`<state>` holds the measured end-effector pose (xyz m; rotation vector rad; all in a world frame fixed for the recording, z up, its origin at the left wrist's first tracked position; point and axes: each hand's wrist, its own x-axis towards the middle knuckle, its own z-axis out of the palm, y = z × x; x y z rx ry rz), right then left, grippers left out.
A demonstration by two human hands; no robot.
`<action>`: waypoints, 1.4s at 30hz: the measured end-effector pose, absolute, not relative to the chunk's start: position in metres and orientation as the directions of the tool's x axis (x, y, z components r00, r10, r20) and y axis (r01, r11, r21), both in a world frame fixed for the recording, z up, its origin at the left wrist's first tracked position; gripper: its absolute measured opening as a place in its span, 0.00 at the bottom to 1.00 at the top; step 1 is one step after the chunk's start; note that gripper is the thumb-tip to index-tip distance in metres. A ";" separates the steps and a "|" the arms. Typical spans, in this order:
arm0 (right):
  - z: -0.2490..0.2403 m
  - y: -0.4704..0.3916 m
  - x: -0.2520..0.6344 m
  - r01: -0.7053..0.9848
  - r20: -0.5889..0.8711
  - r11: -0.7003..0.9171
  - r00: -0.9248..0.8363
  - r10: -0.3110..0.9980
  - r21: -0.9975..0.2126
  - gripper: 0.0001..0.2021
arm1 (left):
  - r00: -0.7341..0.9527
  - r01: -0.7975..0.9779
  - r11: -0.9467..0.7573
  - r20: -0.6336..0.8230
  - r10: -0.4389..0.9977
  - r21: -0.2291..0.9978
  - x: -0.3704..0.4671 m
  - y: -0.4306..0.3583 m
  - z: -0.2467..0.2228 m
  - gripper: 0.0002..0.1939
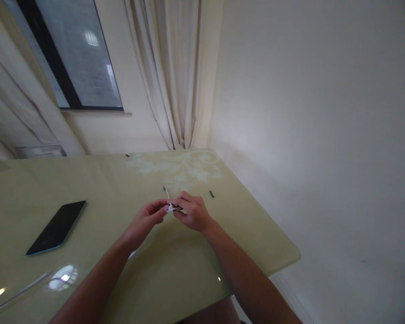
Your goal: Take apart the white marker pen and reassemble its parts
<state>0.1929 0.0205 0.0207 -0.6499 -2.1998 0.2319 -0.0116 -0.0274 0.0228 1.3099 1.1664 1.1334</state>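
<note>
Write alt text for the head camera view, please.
A person's left hand pinches a white item, too small to identify, beside the right hand above a pale green table; a dark tablet-like slab lies at left.

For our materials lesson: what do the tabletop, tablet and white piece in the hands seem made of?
Tabletop: probably glossy glass, given its mirrorlike shine.
Tablet: likely smooth glass face, evenly black; blue edge, plastic or metal.
White piece: perhaps plastic, being plain white; too small to tell finish.

The yellow-green tabletop (249, 234) bears pale leafy scrolls (178, 167); the cord (167, 193) is white, the tablet (58, 227) black.
</note>
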 end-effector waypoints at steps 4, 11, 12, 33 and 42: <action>0.022 0.019 0.193 0.359 0.673 0.855 -0.529 0.517 -0.374 0.22 | 0.031 -0.004 -0.049 0.049 0.998 0.999 -0.010 -0.027 0.024 0.24; 0.023 0.017 0.192 0.287 0.696 0.848 -0.484 0.530 -0.446 0.20 | -0.025 -0.118 -0.085 0.083 0.996 0.989 -0.008 -0.025 0.018 0.23; 0.022 0.018 0.192 0.269 0.702 0.846 -0.473 0.532 -0.460 0.18 | -0.023 -0.137 -0.085 0.082 0.996 0.987 -0.007 -0.025 0.017 0.23; 0.047 0.001 0.187 -0.002 0.454 0.509 -0.453 0.767 -0.861 0.09 | -0.117 -0.183 -0.194 0.174 0.978 0.964 -0.012 -0.028 0.027 0.27; 0.048 -0.002 0.188 0.009 0.442 0.525 -0.527 0.726 -0.851 0.09 | -0.039 -0.121 -0.228 0.225 0.974 0.966 -0.016 -0.027 0.023 0.25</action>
